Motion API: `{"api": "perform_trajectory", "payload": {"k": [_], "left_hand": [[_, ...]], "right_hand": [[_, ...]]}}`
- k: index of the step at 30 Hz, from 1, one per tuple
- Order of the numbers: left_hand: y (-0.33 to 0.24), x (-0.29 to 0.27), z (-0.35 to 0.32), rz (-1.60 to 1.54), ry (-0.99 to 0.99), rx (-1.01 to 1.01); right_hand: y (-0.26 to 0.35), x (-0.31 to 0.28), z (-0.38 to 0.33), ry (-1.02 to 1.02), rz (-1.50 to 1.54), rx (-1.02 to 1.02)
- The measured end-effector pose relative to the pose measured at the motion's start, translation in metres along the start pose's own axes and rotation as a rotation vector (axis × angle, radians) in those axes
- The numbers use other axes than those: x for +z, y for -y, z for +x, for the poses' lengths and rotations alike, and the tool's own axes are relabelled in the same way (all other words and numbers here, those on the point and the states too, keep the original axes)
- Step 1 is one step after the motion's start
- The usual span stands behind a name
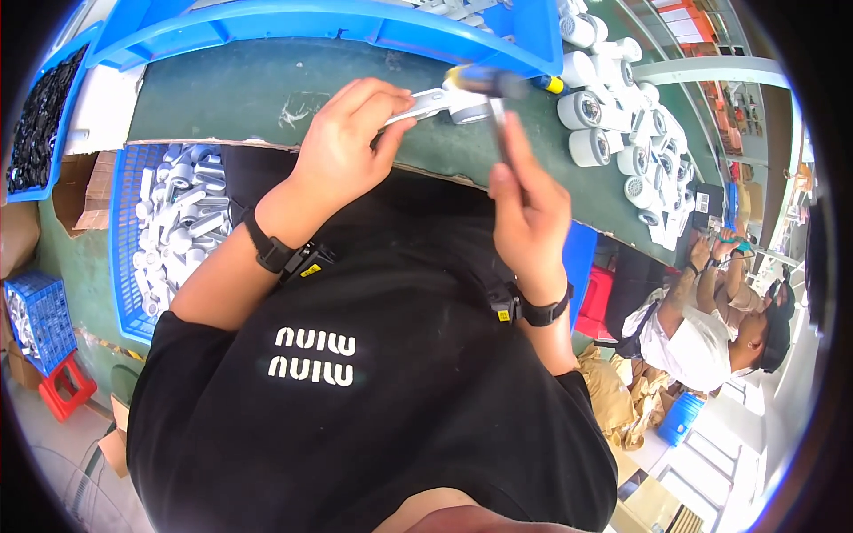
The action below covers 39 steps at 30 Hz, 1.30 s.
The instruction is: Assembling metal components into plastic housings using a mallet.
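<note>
Head view, looking down over a black shirt: the left hand (342,142) has its grip closed around one end of a white moulded plastic part with a round cylindrical head (444,105), holding it above the dark green desk (267,89), close to the desk's near edge. The right hand (529,209) is closed on a blurred tool with a blue and yellow handle (493,84); its thin shaft runs down into the fingers, and the blur hides where its tip meets the part. Both wrists wear black bands. Along the far side a blue plastic bin (311,22) is cut off by the rim of the picture. To the right on the desk stands a cluster of white cylindrical housings (613,115). Below the desk at left, a blue mesh crate of small white parts (173,222) is partly hidden by the left forearm. At far right another person (711,329) sits, bent over work of their own.
</note>
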State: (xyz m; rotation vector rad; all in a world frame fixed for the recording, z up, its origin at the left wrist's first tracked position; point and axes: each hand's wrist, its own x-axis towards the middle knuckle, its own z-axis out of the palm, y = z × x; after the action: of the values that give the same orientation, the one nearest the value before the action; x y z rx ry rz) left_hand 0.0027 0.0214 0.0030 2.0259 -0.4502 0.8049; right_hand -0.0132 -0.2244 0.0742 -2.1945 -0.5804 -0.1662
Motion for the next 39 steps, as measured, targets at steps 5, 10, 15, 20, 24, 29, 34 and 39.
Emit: {"api": "perform_trajectory", "payload": {"k": [5, 10, 15, 20, 24, 29, 34, 39], "left_hand": [[-0.002, 0.002, -0.002, -0.058, -0.020, -0.151], [-0.004, -0.002, -0.006, -0.137, 0.029, -0.258], [0.000, 0.000, -0.004, -0.094, 0.027, -0.190], [-0.002, -0.011, -0.001, -0.086, 0.075, -0.321], [0.002, -0.007, -0.001, -0.049, 0.086, -0.291], [0.002, -0.007, -0.004, -0.045, 0.054, -0.324], [-0.002, -0.004, -0.003, -0.084, 0.022, -0.303], [-0.005, -0.001, -0.004, -0.098, 0.016, -0.393]], "right_hand": [[-0.008, 0.004, 0.005, -0.148, 0.005, -0.265], [0.009, -0.005, 0.006, 0.133, -0.215, -0.076], [-0.004, 0.014, 0.002, -0.130, -0.099, -0.367], [0.014, 0.018, -0.002, 0.161, -0.130, -0.121], [0.005, 0.025, -0.003, 0.038, 0.034, -0.266], [0.024, 0.013, 0.000, 0.238, -0.325, -0.196], [0.018, 0.028, -0.006, 0.187, -0.231, -0.154], [-0.002, 0.018, -0.007, 0.072, -0.073, -0.167]]}}
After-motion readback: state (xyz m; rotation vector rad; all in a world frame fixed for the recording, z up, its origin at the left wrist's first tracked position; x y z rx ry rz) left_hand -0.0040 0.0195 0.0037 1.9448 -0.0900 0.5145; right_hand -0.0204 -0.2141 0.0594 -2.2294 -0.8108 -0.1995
